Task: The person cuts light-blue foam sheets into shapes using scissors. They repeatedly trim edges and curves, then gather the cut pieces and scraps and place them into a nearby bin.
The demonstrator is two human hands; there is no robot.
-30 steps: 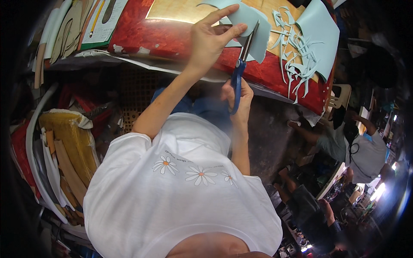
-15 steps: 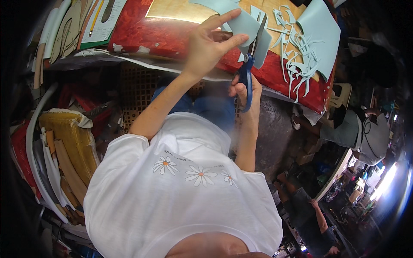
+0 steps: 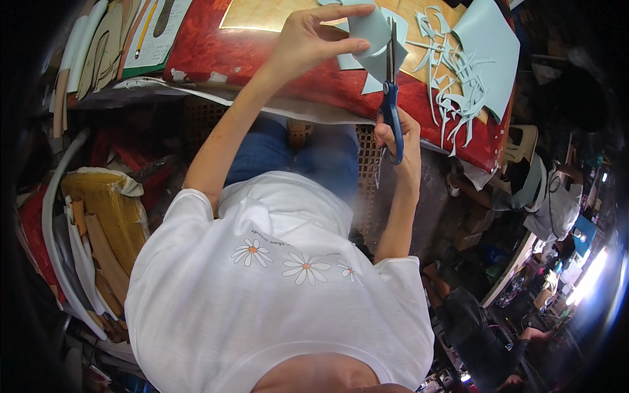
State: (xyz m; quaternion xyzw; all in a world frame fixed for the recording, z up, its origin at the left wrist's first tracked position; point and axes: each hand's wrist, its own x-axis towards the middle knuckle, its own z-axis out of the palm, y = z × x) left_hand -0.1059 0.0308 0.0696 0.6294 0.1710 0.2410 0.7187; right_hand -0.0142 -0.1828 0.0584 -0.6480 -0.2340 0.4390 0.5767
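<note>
My left hand (image 3: 308,39) pinches a pale blue sheet piece (image 3: 368,33) between thumb and fingers above the table. In my right hand (image 3: 401,134) is a pair of scissors (image 3: 389,98) with dark blue handles, its blades pointing away from me. The blades lie at the right side of the held piece; whether they are parted is hard to make out. A small pale blue scrap (image 3: 371,84) rests on the red tabletop (image 3: 242,62) under the held piece.
Curly pale blue offcuts (image 3: 458,92) lie right of the scissors, beside a larger blue sheet (image 3: 491,49). At the far left are a pencil (image 3: 145,29) and paper on a green folder. A yellow padded chair (image 3: 108,209) stands left; another person (image 3: 468,327) is at lower right.
My right hand has moved right with the scissors, whose blades now point more straight ahead. My left hand has shifted slightly left, and the blue piece has turned. The person at lower right has moved.
</note>
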